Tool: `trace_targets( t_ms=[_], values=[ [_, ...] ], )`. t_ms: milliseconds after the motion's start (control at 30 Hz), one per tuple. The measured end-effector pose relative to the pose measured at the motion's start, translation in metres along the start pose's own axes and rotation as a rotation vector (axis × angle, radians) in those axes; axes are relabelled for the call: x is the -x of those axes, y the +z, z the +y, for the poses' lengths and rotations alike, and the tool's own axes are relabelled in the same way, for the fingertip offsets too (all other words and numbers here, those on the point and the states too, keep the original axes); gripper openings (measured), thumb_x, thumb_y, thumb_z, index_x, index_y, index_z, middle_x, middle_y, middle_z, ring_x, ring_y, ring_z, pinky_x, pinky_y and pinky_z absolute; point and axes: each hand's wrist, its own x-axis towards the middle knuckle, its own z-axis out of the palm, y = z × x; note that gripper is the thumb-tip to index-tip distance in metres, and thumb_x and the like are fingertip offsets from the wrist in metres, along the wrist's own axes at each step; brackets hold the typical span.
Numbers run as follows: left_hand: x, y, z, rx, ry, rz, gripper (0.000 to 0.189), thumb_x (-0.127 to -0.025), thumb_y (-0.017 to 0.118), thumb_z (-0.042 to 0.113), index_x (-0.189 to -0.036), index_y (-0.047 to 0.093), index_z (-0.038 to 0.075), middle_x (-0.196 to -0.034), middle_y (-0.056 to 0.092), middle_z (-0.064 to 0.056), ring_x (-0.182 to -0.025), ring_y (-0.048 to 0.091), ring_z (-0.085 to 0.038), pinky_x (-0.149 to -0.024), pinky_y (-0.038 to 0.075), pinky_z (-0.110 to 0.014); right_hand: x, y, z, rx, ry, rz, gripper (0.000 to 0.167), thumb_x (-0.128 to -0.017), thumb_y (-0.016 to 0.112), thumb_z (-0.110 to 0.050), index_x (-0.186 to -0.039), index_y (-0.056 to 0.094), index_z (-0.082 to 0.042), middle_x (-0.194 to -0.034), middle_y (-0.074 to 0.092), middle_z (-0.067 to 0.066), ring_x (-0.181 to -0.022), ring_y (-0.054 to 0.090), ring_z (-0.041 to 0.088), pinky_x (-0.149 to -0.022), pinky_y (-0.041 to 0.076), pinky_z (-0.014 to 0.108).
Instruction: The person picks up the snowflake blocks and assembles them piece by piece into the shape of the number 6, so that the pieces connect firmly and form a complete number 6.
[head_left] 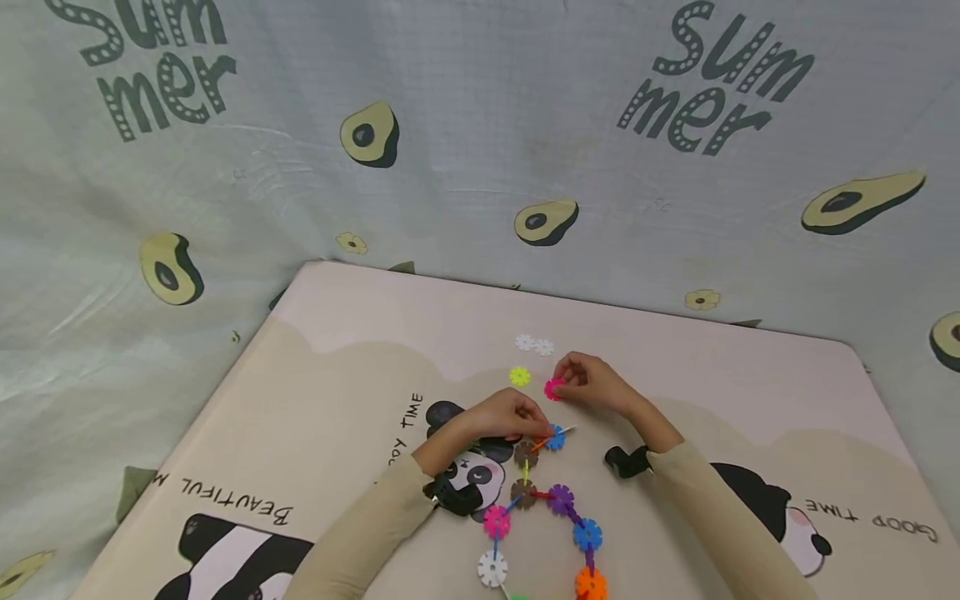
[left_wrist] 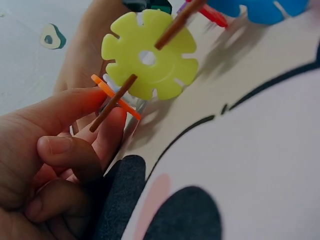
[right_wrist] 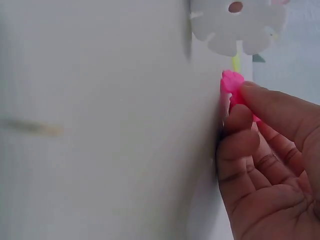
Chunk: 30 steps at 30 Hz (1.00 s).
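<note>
A chain of slotted snowflake-shaped plastic discs lies on the mat. At its far end, my left hand [head_left: 510, 414] pinches an orange disc [left_wrist: 129, 109], seen edge-on, between thumb and fingers. The orange disc joins a blue disc [head_left: 556, 437], which has a white disc [head_left: 570, 429] standing edge-on in it. Close by in the chain are a brown disc [head_left: 527, 454] and a yellow-green disc [left_wrist: 150, 75]. To the right and farther off, my right hand [head_left: 594, 385] pinches a loose pink disc [right_wrist: 232, 82] between thumb and fingertips, low over the mat.
A loose yellow disc [head_left: 520, 376] and two white discs [head_left: 525, 342] lie beyond the hands. Toward me the chain forks, with purple [head_left: 560, 499], blue, orange, pink [head_left: 497, 522] and white discs. A printed curtain [head_left: 450, 100] hangs behind the mat's [head_left: 360, 333] far edge.
</note>
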Motion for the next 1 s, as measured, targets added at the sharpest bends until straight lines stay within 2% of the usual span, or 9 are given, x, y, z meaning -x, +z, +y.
trace_targets(
  t_ms=[200,567,767,1000],
  values=[
    [0.001,0.002,-0.004,-0.036,0.01,0.009,0.02,-0.092,0.069,0.016,-0.098,0.075,-0.001,-0.055,0.053,0.006,-0.042,0.04,-0.005,-0.046,0.031,-0.017,0.014,0.004,0.005,-0.072,0.065,0.005,0.018,-0.092,0.066,-0.008,-0.103,0.064,0.007,-0.079,0.064,0.008,-0.065,0.058,0.013,-0.061,0.05,0.023],
    [0.0,0.001,-0.004,0.005,0.031,-0.009,0.019,-0.093,0.067,0.013,-0.099,0.073,-0.003,-0.056,0.053,0.006,-0.042,0.038,-0.005,-0.046,0.031,-0.018,0.045,0.004,0.009,-0.186,0.187,0.123,0.024,-0.097,0.062,-0.015,-0.102,0.063,0.008,-0.069,0.064,0.008,-0.059,0.056,0.015,-0.056,0.049,0.024],
    [0.001,0.001,-0.001,-0.008,0.035,-0.017,0.019,-0.093,0.066,0.012,-0.101,0.073,-0.004,-0.057,0.054,0.006,-0.042,0.038,-0.005,-0.047,0.032,-0.018,0.059,0.003,0.01,-0.235,0.214,0.12,0.027,-0.097,0.062,-0.018,-0.103,0.063,0.009,-0.065,0.062,0.006,-0.054,0.053,0.013,-0.052,0.046,0.023],
    [0.002,0.001,-0.001,-0.005,0.033,-0.016,0.019,-0.093,0.066,0.013,-0.1,0.072,-0.004,-0.056,0.052,0.005,-0.042,0.037,-0.005,-0.046,0.031,-0.019,0.07,0.005,0.011,-0.338,0.284,0.071,0.03,-0.098,0.061,-0.02,-0.104,0.06,0.009,-0.064,0.06,0.004,-0.048,0.052,0.009,-0.043,0.035,0.018]
  ],
)
